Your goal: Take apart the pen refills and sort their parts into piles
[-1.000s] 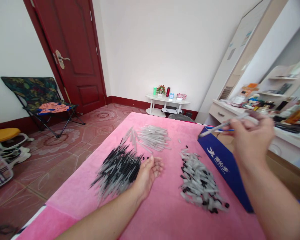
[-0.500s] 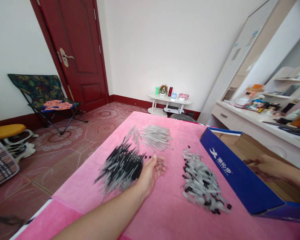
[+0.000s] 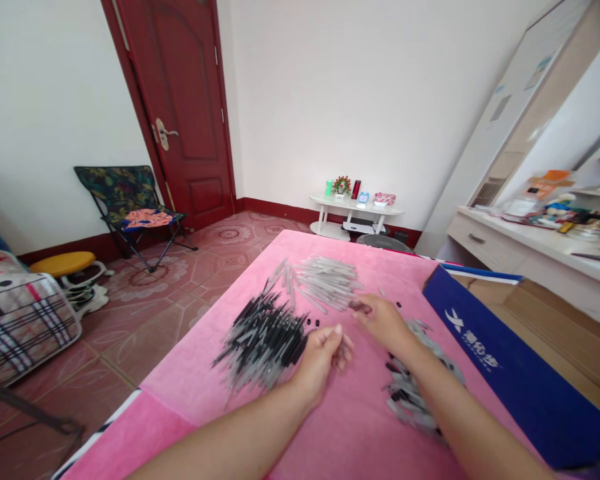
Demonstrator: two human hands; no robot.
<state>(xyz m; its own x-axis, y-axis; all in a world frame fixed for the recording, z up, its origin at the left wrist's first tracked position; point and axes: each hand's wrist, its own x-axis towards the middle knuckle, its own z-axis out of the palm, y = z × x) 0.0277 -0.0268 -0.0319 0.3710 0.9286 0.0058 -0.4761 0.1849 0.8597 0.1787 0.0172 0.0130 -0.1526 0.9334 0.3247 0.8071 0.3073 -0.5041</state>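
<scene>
My left hand (image 3: 326,360) is over the pink cloth, its fingers loosely bent and the thumb apart; nothing shows in it. Beside it on the left lies a heap of thin black-tipped pen refills (image 3: 265,340). My right hand (image 3: 383,321) reaches left, fingers apart and slightly blurred, close to a pile of clear pen barrels (image 3: 327,279). No object is visible in it. Under the right forearm, partly hidden, is a pile of translucent pen caps with black pieces (image 3: 410,393). Two small black plugs (image 3: 313,323) lie between the refills and the barrels.
A blue cardboard box (image 3: 480,353), open at the top, stands along the right side of the table with the pink cloth (image 3: 220,427). Behind it is a dresser (image 3: 485,233) with bottles. A folding chair (image 3: 125,193) and a yellow stool (image 3: 63,265) stand at left.
My right hand has come out of the blue box and moved left across the caps toward the barrels. My left hand keeps its place beside the refills. The view has shifted slightly left.
</scene>
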